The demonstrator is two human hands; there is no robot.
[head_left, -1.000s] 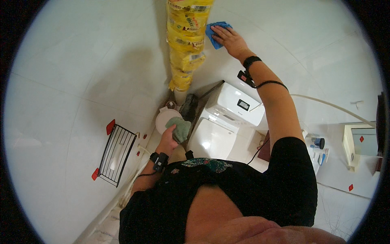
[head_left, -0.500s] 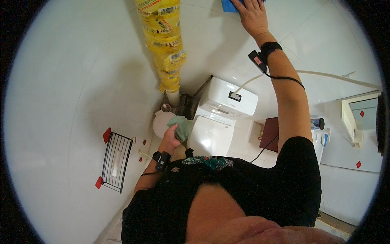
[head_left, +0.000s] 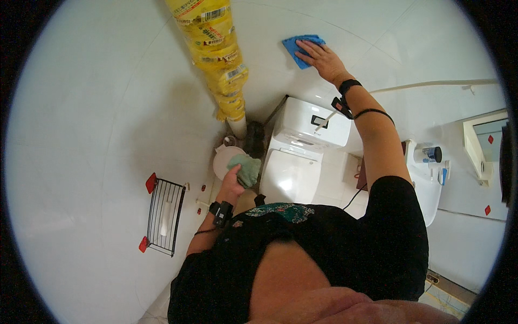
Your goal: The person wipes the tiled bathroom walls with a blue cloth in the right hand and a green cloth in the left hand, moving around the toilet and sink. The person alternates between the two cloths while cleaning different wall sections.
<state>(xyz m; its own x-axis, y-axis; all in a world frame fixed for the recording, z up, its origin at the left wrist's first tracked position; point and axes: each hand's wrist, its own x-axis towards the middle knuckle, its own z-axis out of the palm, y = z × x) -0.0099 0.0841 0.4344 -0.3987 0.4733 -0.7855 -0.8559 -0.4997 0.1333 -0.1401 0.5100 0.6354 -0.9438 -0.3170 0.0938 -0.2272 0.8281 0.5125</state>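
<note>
My right hand (head_left: 325,62) is raised against the white tiled wall, its fingers stretched over a folded blue cloth (head_left: 294,51) and pressing it to the tiles. Lower down on the left, my left hand (head_left: 231,183) is closed round a crumpled pale green cloth (head_left: 248,170), with the thumb on top. That cloth hangs in front of a round white lidded bin (head_left: 221,160), partly covering it; whether they touch I cannot tell. Both wrists carry black strapped devices.
A pipe wrapped in yellow plastic (head_left: 218,54) runs down the wall beside a white toilet (head_left: 291,175). On the left wall hangs a black wire rack (head_left: 166,216). To the right are a washbasin (head_left: 429,202), a dark-capped jar (head_left: 430,155) and a mirror cabinet (head_left: 480,151). A pale hose (head_left: 426,84) crosses the wall.
My right hand has slid down the wall and slightly left with the blue cloth, which now shows whole. The view has shifted a little; my left hand still holds the green cloth.
</note>
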